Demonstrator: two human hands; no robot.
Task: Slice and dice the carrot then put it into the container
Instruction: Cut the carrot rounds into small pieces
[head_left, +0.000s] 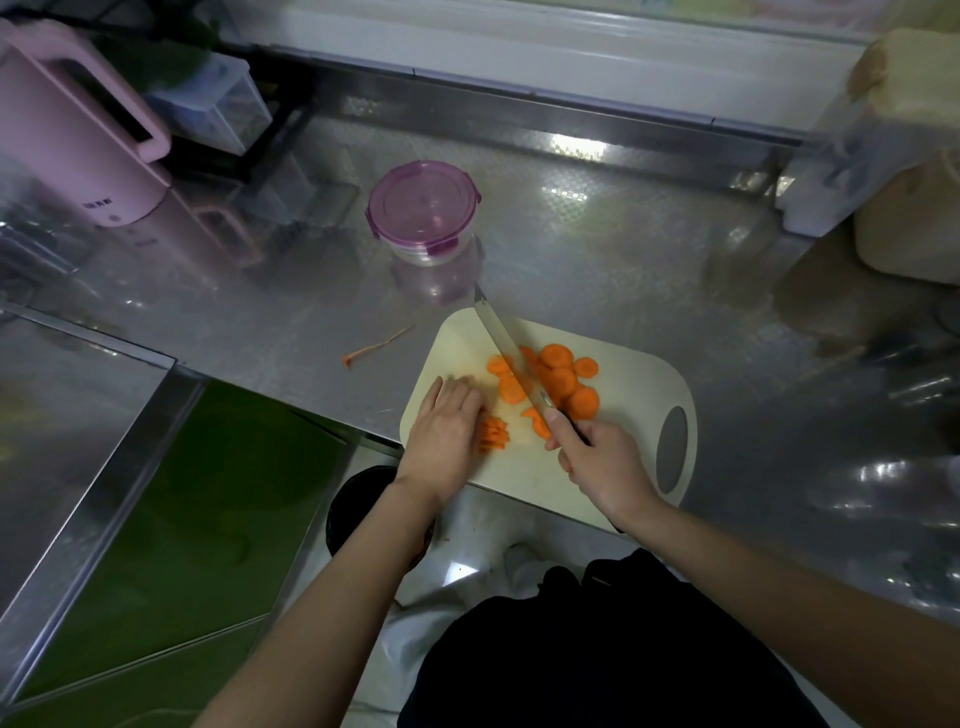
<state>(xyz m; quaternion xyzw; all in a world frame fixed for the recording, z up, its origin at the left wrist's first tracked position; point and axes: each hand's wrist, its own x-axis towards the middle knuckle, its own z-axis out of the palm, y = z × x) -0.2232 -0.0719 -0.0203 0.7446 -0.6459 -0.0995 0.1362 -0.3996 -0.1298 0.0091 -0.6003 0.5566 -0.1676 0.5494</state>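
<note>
My right hand (602, 462) grips the knife (511, 358) by its handle, the blade slanting across the round carrot slices (563, 382) on the cutting board (519, 473). My left hand (447, 431) rests flat on the board with fingers fairly straight, just beside a small pile of carrot strips (493, 434). The container (421, 213), lid on, stands on the bench (623, 249) beyond the board.

The person wears black clothing (597, 654), forearms (332, 597) bare.
</note>
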